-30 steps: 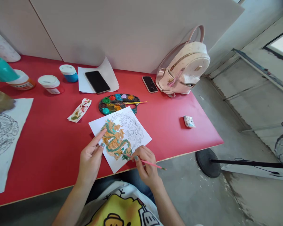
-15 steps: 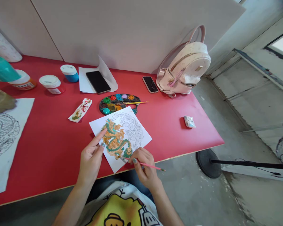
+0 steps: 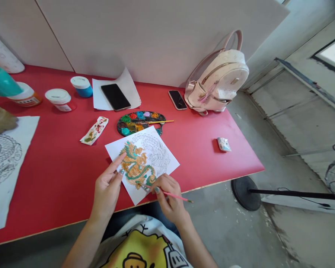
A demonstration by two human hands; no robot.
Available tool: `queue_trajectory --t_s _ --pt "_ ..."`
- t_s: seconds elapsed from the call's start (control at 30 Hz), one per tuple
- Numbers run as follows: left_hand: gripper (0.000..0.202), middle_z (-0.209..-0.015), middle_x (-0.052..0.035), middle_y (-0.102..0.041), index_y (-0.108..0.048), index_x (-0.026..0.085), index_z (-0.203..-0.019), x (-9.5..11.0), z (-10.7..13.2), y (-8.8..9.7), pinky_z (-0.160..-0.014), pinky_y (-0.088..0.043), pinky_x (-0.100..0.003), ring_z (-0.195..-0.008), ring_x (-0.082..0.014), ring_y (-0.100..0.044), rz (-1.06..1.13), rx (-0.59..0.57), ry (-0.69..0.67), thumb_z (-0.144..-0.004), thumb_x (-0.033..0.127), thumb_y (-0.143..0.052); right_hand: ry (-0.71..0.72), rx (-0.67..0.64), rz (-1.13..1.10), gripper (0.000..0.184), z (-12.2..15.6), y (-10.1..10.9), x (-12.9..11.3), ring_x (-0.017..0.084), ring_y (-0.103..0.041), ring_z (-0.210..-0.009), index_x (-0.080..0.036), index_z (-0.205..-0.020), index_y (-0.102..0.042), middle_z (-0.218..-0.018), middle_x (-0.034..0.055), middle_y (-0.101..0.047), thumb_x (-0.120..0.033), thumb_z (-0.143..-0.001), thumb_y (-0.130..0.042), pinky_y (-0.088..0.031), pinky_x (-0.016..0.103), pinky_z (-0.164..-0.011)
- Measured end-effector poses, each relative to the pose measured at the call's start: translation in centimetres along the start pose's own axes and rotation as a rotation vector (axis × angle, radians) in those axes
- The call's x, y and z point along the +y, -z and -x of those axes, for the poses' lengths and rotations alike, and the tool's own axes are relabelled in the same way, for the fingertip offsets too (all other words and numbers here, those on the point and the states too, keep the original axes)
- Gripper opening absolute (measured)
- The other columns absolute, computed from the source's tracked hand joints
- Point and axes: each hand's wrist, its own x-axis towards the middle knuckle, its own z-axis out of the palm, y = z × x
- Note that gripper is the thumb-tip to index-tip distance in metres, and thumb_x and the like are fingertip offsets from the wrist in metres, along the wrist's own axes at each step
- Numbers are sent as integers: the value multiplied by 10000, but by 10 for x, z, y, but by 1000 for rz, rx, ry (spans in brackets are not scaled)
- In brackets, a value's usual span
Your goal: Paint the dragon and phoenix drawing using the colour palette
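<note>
A white sheet of paper (image 3: 171, 163) with a dragon drawing lies at the near edge of the red table (image 3: 61, 178). The dragon's left part is painted gold and green; the right part shows bare line work. My left hand (image 3: 106, 188) grips the sheet's left edge, index finger and thumb on top, the other fingers partly hidden. A thin pink paintbrush (image 3: 177, 196) is pinched in my right hand (image 3: 169, 199), which rests on the lower right of the sheet. Its tip meets the paper near the dragon's lower end.
Just behind the sheet sits a paint palette (image 3: 122, 128) with another brush across it. Paint jars (image 3: 82, 87), a stained tissue (image 3: 94, 131), two phones (image 3: 115, 97) (image 3: 177, 100), a backpack (image 3: 223, 80) and a small packet (image 3: 223, 144) stand around. Another drawing (image 3: 5, 156) lies left.
My right hand and the brush have shifted slightly left over the paper. My left hand stays put. The raised flap of paper by the larger phone has dropped and spread to the right.
</note>
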Motion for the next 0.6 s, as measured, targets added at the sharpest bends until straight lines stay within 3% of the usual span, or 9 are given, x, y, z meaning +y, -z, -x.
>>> queue_trajectory --t_s 0.17,0.43,0.6 --pt "713 -1372 -89 -714 -582 221 -1466 0 0 0 -1083 -551 -356 -1285 -278 -659 59 -20 53 -834 514 -734 -4 -16 -5 422 -1 -1 0 195 -578 -701 -220 -837 -615 -742 51 -658 -367 -1105 -324 -425 335 -645" --pt "715 -1485 -102 -629 -591 215 -1458 2 0 -2 -1124 -525 -363 -1342 -289 -620 61 -23 42 -832 531 -734 -25 -16 -30 431 -1 -1 0 200 -585 -712 -220 -853 -637 -754 54 -659 -384 -1105 -329 -437 337 -649" --pt "718 -1441 -119 -662 -607 200 -1440 3 0 -2 -1076 -564 -381 -1294 -299 -651 28 -6 15 -817 531 -740 30 -36 -74 397 -9 -5 -6 203 -602 -756 -226 -908 -646 -796 54 -683 -388 -1106 -342 -460 338 -689"
